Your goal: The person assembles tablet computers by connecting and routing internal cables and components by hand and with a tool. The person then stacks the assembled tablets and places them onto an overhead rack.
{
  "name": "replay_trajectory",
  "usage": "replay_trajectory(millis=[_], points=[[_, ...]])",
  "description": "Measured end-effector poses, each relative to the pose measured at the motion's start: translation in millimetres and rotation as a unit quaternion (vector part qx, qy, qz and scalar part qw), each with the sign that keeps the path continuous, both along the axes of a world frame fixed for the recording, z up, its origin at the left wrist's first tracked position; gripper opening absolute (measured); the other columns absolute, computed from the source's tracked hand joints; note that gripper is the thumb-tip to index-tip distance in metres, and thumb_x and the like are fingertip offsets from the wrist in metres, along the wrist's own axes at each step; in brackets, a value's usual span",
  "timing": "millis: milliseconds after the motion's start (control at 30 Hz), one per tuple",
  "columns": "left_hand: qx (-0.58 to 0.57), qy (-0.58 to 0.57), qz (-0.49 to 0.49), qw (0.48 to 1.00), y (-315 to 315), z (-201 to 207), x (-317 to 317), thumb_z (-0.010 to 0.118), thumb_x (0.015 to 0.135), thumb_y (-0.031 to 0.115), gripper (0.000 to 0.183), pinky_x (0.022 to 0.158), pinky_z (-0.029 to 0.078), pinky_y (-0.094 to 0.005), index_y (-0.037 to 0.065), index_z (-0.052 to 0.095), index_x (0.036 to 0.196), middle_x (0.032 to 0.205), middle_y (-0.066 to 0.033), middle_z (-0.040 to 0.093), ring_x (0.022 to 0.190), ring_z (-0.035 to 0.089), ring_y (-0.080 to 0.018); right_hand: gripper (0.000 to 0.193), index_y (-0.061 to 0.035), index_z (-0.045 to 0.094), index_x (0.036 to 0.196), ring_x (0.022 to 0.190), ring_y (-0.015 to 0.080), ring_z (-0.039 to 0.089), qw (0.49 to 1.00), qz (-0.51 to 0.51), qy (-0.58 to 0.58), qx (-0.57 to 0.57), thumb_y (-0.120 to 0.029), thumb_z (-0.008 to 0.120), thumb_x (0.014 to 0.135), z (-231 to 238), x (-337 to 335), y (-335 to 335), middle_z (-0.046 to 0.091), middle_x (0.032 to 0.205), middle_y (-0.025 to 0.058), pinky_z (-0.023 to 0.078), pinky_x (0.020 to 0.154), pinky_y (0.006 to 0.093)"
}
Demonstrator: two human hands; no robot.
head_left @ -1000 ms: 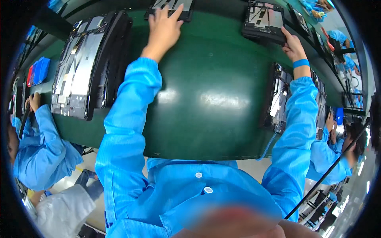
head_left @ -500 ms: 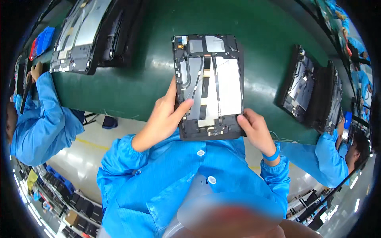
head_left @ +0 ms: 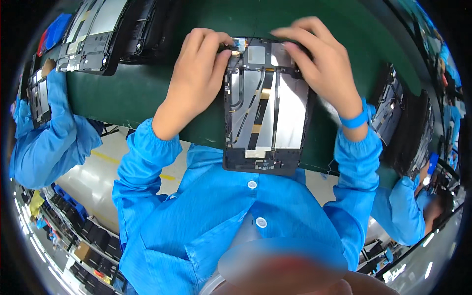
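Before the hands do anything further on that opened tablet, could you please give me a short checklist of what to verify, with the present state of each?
1. Both hands on the work: left hand and right hand both touch the top end of the opened tablet. Ok.
2. Tablet supported: its upper part lies on the green belt, but its lower end juts past the belt edge over the blue coat. Not ok.
3. Inside facing up: metal plates and flat cables show. Ok.
4. Part under the fingertips seated: hidden by the fingers. Cannot tell.
5. Neighbouring tablets apart: one lies upper left, others at right, none touching. Ok.
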State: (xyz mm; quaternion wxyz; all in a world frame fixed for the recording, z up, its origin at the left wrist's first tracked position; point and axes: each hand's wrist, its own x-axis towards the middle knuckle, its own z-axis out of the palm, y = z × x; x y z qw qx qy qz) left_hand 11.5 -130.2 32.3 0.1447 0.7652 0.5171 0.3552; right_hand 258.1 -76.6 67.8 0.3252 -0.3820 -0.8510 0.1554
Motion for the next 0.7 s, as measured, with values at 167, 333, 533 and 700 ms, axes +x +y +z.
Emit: replay_trajectory(millis=[167,333,533,700], points=[[-0.015,-0.059,-0.012,0.998,4.7,-7.6,-10.8,0.062,0.091,-0.006,0.023,0.085,0.051,-0.0354,0.001,0.061,0.113,0.114,-0.0137,0.057,0.102,0.06,-0.03,0.016,-0.0025,0.069,0.1,0.075,0.0315,0.065,0.983,0.15,-0.096,-0.04,-0.016,0.068,0.092,9.7,-31.9,44.8,0.062,0.104,0.0137,0.052,0.068,0.0388],[0.008,0.011,-0.097,0.995,9.2,-1.0,-12.5,0.069,0.089,0.001,0.023,0.101,0.046,-0.0412,0.007,0.067,0.111,0.127,-0.0169,0.052,0.122,0.053,-0.0352,0.017,-0.0013,0.068,0.099,0.084,0.0391,0.066,0.974,0.107,-0.178,-0.09,-0.015,0.07,0.088,12.6,-28.4,49.8,0.065,0.11,0.0166,0.054,0.076,0.0452],[0.032,0.077,-0.156,0.984,10.3,7.2,4.7,0.081,0.08,0.021,0.032,0.107,0.041,-0.0499,0.01,0.069,0.106,0.133,-0.0186,0.051,0.133,0.045,-0.0422,0.024,-0.0045,0.065,0.089,0.076,0.0303,0.065,0.969,0.071,-0.231,0.048,-0.025,0.078,0.085,4.5,-5.6,29.5,0.061,0.101,0.006,0.052,0.065,0.0382],[0.071,0.12,-0.185,0.973,0.8,8.8,4.1,0.085,0.073,0.027,0.033,0.105,0.043,-0.0536,0.012,0.071,0.098,0.133,-0.0171,0.054,0.135,0.046,-0.0425,0.026,-0.0053,0.065,0.089,0.073,0.0292,0.064,0.973,0.045,-0.219,0.062,-0.026,0.08,0.082,-4.6,17.2,17.1,0.061,0.094,0.0059,0.051,0.062,0.0351]])
